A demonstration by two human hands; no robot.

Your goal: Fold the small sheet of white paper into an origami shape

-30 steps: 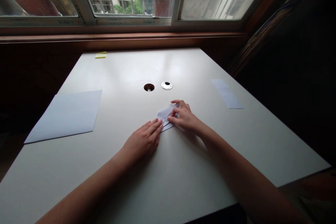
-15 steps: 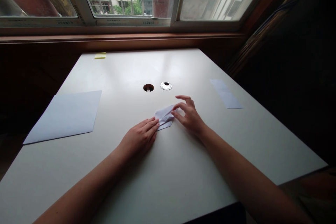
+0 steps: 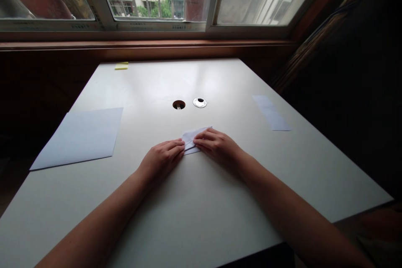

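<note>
A small folded piece of white paper [image 3: 192, 135] lies on the white table [image 3: 201, 201] just in front of me. My left hand [image 3: 161, 160] rests palm down with its fingers stretched flat on the paper's left edge. My right hand [image 3: 216, 145] lies flat over the paper's right part, fingers extended and pressing down. Most of the folded paper is hidden under the two hands; only its far corner shows.
A flat white sheet [image 3: 80, 137] lies at the table's left. A narrow paper strip [image 3: 271, 112] lies at the right. A cable hole [image 3: 179, 104] and its round cap [image 3: 199, 102] sit beyond the hands. Yellow sticky notes [image 3: 121, 66] are at the far edge, under the window.
My right hand lifted its fingers off the paper, then came back down flat on it. My left hand slid slightly leftward and nearer, still pressing the paper.
</note>
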